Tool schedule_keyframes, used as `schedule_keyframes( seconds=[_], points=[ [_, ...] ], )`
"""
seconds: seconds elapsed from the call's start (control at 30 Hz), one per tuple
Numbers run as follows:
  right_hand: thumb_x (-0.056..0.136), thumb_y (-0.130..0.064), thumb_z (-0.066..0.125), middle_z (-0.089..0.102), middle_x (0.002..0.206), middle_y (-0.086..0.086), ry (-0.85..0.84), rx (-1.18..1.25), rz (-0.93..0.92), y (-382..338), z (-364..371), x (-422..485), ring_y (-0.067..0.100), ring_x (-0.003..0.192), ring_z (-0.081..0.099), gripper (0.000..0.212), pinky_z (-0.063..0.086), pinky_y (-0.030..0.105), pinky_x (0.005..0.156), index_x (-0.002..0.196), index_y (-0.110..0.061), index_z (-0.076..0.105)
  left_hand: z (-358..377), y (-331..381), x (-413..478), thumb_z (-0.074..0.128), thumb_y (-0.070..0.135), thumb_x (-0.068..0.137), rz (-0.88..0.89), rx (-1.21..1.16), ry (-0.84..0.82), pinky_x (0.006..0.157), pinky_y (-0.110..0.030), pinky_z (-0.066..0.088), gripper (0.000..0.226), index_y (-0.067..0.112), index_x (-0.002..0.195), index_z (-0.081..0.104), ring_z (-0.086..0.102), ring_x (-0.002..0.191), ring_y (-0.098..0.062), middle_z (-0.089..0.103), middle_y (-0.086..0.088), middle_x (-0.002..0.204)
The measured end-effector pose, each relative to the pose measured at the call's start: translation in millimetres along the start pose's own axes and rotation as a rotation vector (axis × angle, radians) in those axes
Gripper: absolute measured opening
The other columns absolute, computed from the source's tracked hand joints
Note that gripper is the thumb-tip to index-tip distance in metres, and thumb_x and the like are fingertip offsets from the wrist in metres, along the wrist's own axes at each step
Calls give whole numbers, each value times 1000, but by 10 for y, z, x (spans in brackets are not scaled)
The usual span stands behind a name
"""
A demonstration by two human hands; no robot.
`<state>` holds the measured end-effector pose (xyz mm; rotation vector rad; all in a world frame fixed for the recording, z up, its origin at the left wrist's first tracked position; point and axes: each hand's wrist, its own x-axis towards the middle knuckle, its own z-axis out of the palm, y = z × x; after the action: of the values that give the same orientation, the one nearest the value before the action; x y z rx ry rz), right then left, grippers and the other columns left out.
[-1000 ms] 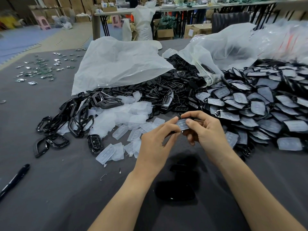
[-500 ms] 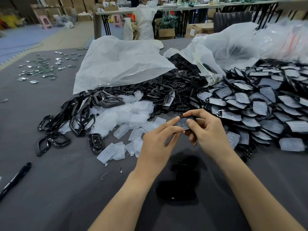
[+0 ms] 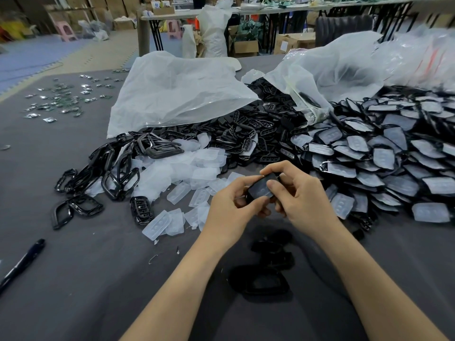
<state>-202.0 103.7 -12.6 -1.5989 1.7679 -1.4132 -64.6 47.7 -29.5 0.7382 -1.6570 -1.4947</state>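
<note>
Black plastic shell (image 3: pixel 270 178), a clear pad (image 3: pixel 261 190) seated in it, is pinched at its edges between my left hand (image 3: pixel 230 207) and right hand (image 3: pixel 304 201), fingers (image 3: pixel 283 168) curled round it. Right of the shell lies a big finished pile (image 3: pixel 384 168); left of it, loose clear pads (image 3: pixel 197 168) wait, so much is left.

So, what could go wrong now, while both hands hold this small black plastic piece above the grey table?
1. Only fingertips of the left hand and right hand pinch the small black plastic piece with its translucent cover; it may slip and fall.
2. The heap of translucent soft pads lies close beside the left hand; a sweep of the wrist could scatter them.
</note>
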Motion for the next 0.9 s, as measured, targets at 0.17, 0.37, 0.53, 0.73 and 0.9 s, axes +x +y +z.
schedule_keyframes(
  seconds=[0.17,0.37,0.53,0.73,0.9],
  points=[
    [93,-9,56,59,64,12,-4,-96,-56,-20,-13,-10,21,52,55,20,50,37,55,103,-26,61,1,1,4,59,-9,89,-50,-98,-34,59,-20,54,30,17,104,63,67,58,-12,71,5,72],
    [93,-11,57,58,62,7,-8,-46,-4,27,-14,-1,13,47,55,18,45,22,48,102,-26,61,12,0,6,54,-11,91,-90,-161,-32,61,-20,55,34,19,103,64,66,59,-12,71,2,77],
    [88,-13,67,64,61,7,87,104,134,100,-1,35,12,41,56,13,43,21,40,94,-24,62,24,0,1,49,-13,92,-123,-237,-60,69,-18,56,38,18,109,63,71,72,-11,73,1,85],
    [91,-12,63,66,56,1,100,153,200,128,-19,56,15,43,59,10,48,26,42,86,-20,61,8,32,-9,47,-14,93,-129,-256,-62,73,-18,55,40,20,106,65,72,84,-14,75,2,91],
    [93,-12,61,64,53,2,81,128,154,88,-35,47,15,42,59,16,48,23,42,80,-21,64,14,36,-5,58,2,93,-143,-215,8,71,-24,58,21,11,109,67,73,82,-26,73,-12,98]
  ],
)
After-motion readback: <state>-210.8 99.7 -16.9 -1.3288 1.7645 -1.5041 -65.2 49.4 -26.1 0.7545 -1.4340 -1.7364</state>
